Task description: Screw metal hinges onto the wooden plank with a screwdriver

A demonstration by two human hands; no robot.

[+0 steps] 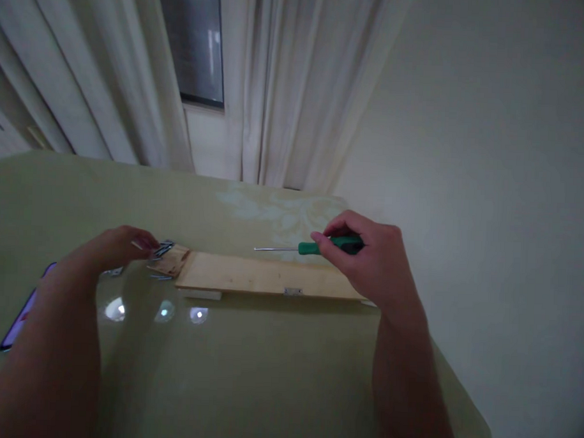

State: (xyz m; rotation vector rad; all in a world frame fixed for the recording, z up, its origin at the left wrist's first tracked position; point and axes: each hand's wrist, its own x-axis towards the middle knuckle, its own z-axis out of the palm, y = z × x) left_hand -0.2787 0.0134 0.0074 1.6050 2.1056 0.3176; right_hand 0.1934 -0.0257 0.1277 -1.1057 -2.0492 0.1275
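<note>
My right hand point(367, 247) is closed round the green handle of a screwdriver point(307, 247). Its thin metal shaft points left, above a long pale wooden board point(242, 273). A small metal plate point(292, 291) sits at the board's near edge. At the board's left end lies a smaller, rougher piece of wood point(170, 261) with several screws point(163, 248) heaped on it. The fingers of my left hand point(123, 246) are bent together at that heap; whatever is between them, if anything, is hidden. More screws point(161, 277) lie just in front of the small wood piece.
Light blocks point(202, 294) show beneath the board. A phone point(23, 318) with its screen lit lies on the left, partly behind my left forearm. The glossy greenish table point(267, 371) reflects lamps. Curtains point(296, 85) and a wall point(489, 187) bound it behind and right.
</note>
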